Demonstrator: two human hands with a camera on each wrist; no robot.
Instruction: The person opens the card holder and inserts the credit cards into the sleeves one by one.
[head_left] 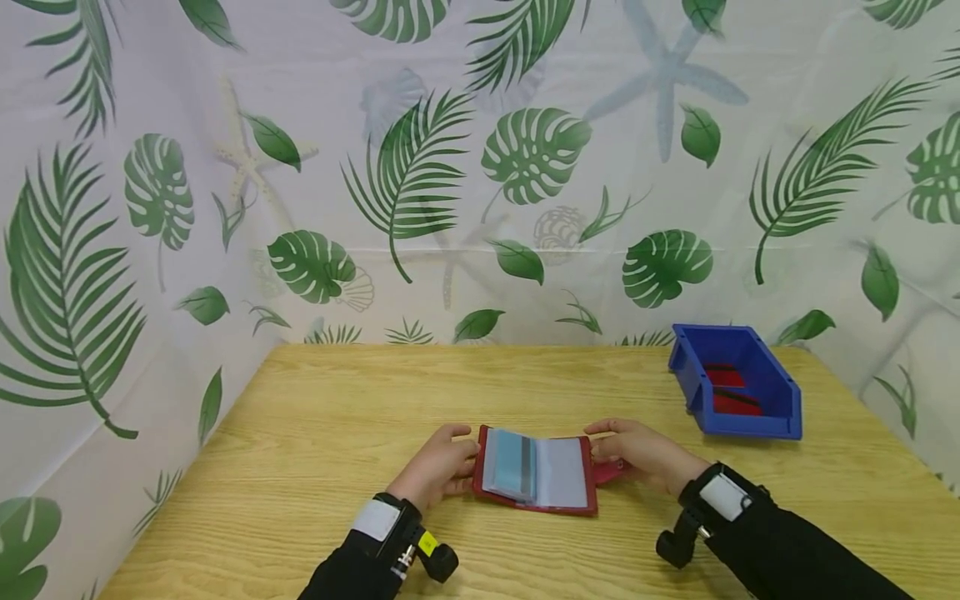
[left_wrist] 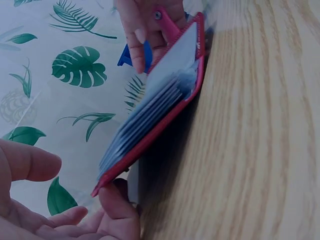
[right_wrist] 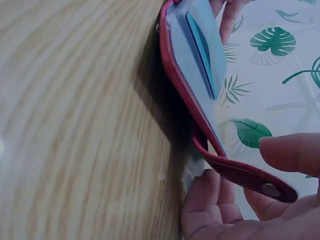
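Observation:
A red card holder lies spread open just above the wooden table, its clear sleeves stacked on the left half. A light blue card with a grey stripe shows in the top sleeve. My left hand is at its left edge, fingers under the cover and thumb lifted away in the left wrist view. At the opposite edge, my right hand has its fingers beneath the cover. A red strap with a metal snap sticks out there, below the raised right thumb.
A blue plastic bin stands at the back right of the table, with red and black items inside. Behind the table hangs a leaf-patterned cloth, which also runs along both sides.

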